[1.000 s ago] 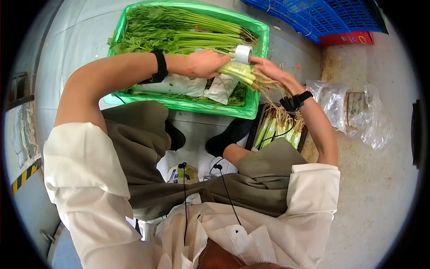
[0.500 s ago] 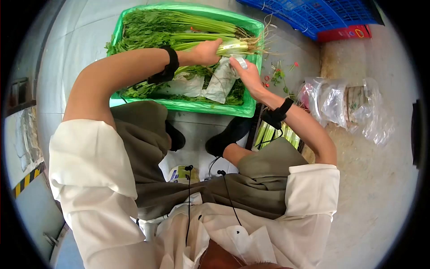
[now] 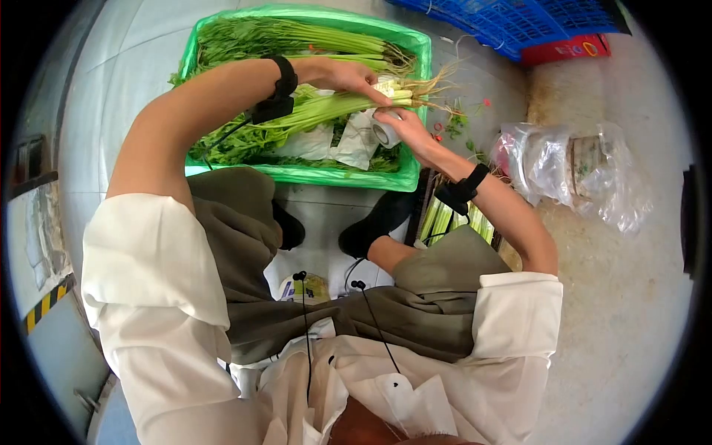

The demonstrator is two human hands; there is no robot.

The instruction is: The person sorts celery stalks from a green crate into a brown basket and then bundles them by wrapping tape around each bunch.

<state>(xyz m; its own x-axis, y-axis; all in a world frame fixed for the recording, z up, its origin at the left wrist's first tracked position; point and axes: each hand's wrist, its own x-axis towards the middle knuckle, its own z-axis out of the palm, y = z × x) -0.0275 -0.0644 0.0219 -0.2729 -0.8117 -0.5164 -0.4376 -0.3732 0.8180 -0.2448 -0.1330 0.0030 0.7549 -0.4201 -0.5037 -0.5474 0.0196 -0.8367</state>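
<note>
Over the crate, my left hand (image 3: 351,77) is closed on a bunch of celery (image 3: 326,113) close to its root end. A pale band or label (image 3: 386,87) shows round the stalks beside the fingers. My right hand (image 3: 412,133) grips a roll of tape (image 3: 386,135) just below the stalks, its thumb and fingertips right by the bunch. The roots stick out to the right and the leaves spread left, partly behind my left forearm. Where the tape's end runs is too small to make out.
A crate lined with green plastic (image 3: 334,176) holds more celery (image 3: 311,31) and white paper (image 3: 356,141). To the right lie clear plastic bags (image 3: 545,163) and plant scraps (image 3: 456,122). Blue crates (image 3: 519,26) stand at the back; more celery (image 3: 445,219) sits by my right knee.
The celery bunch has turned in my left hand, which has shifted slightly right with its fingers now further over the stalks. My right hand has tilted the tape roll so its round end shows.
</note>
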